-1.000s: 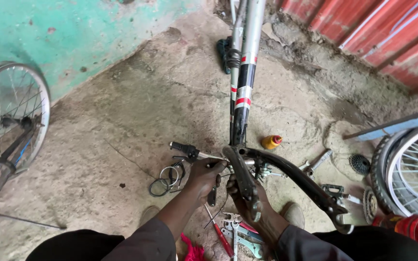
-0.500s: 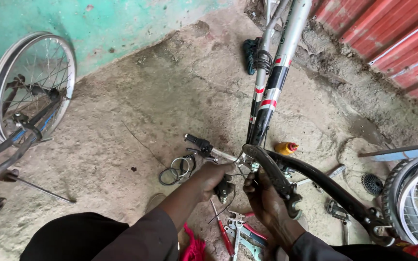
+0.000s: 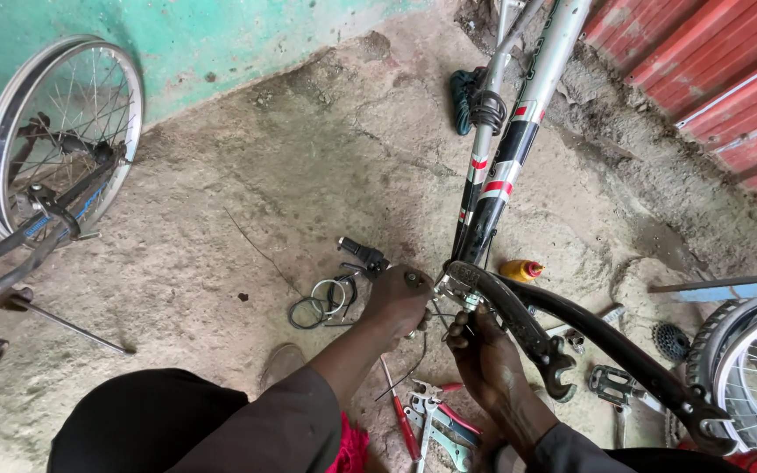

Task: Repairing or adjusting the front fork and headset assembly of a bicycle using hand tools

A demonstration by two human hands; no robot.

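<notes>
2 hands work at the head of an upturned bicycle frame (image 3: 519, 131) on a dirt floor.

The left hand (image 3: 399, 302) is closed around the end by the handlebar grip (image 3: 363, 256); the right hand (image 3: 482, 350) pinches a small part under the black fork (image 3: 519, 320), fingers together. Pliers (image 3: 435, 416) lie below, and a coiled cable (image 3: 321, 302) lies to the left.

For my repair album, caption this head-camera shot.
Both hands, left hand and right hand, work on an upturned bicycle frame above scattered tools on a concrete floor.
</notes>
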